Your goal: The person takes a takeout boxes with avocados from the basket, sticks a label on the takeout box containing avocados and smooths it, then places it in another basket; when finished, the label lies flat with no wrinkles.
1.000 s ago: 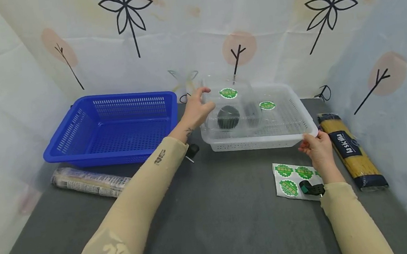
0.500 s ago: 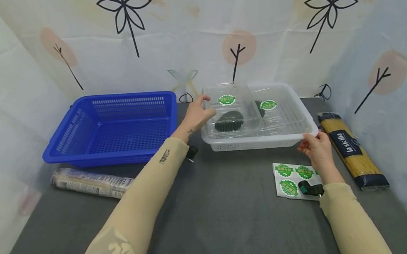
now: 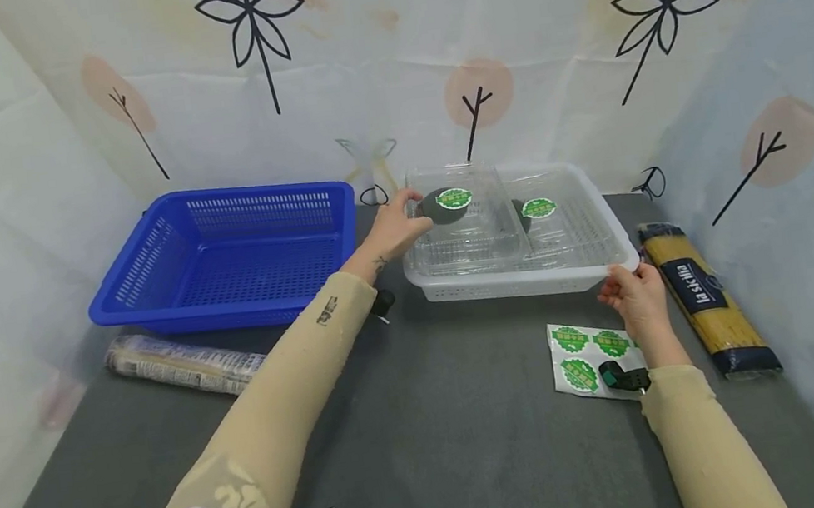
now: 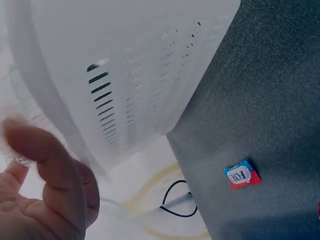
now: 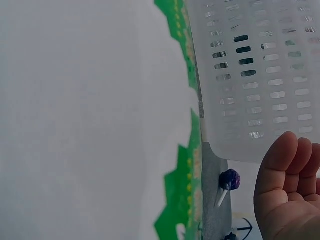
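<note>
In the head view, my left hand (image 3: 393, 235) pinches the left side of a clear plastic clamshell box (image 3: 476, 238) between thumb and fingers. The box bears a green round sticker (image 3: 454, 199), and a dark oval item (image 3: 440, 210) lies inside near its back left. It sits within the left part of a white slotted basket (image 3: 508, 284). Beside it lies another clear box (image 3: 570, 227) with a green sticker, a dark item partly hidden at its left. My right hand (image 3: 639, 303) grips the basket's front right corner. The left wrist view shows curled fingers (image 4: 60, 180) beside the basket wall.
A blue slotted basket (image 3: 260, 258) stands at left, a long noodle packet (image 3: 182, 363) before it. Spaghetti (image 3: 692, 280) lies at right. A sticker sheet (image 3: 578, 368) lies in front of my right hand. A wrapped candy (image 4: 242, 175) and a lollipop (image 5: 229, 179) lie near the basket.
The clamshell box in my left hand has gone from tilted to flatter in the basket. Its dark item has shifted from the front to the back left. My right hand has stayed put.
</note>
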The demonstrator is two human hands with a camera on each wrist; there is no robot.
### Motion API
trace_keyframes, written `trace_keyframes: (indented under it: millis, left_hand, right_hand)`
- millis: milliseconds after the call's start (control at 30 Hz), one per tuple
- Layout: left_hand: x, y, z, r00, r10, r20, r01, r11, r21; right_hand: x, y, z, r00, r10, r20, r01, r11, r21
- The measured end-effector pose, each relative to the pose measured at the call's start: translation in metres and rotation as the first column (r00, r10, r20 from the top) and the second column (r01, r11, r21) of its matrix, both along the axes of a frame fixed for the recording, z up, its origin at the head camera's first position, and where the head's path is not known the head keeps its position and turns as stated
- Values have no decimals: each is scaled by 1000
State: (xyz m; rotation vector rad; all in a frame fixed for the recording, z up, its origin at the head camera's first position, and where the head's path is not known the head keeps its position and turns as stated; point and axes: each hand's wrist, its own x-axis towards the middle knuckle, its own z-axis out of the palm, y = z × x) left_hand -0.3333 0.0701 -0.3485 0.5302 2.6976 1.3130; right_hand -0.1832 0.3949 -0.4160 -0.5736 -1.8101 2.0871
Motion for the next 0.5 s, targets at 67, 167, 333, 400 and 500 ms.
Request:
trace_keyframes:
  millis: [67,167,333,400,500]
  left_hand:
    - [1,-1,0,1000,-4,6,4,1000,-2]
    - [7,-5,0,1000,13,-12,-14,998,-60]
    - [14,-20,9,986,11,-166,-44,980,-194]
    - [13,-32,18,971,5,-237,-62,970,-234]
    - [8,-50,32,950,16,-313,-112,949,-293]
  right_hand:
    - [-1,2,-3,999,-32,21,31,997,65]
    - [2,7,-14,992,-119,29,109,968,225]
    - [15,8,-5,957,-256,-137,289,786,547]
    - [15,0,14,944,-227,-239,329,702,631]
    - [6,-17,47,937,-102,-335,328,592,736]
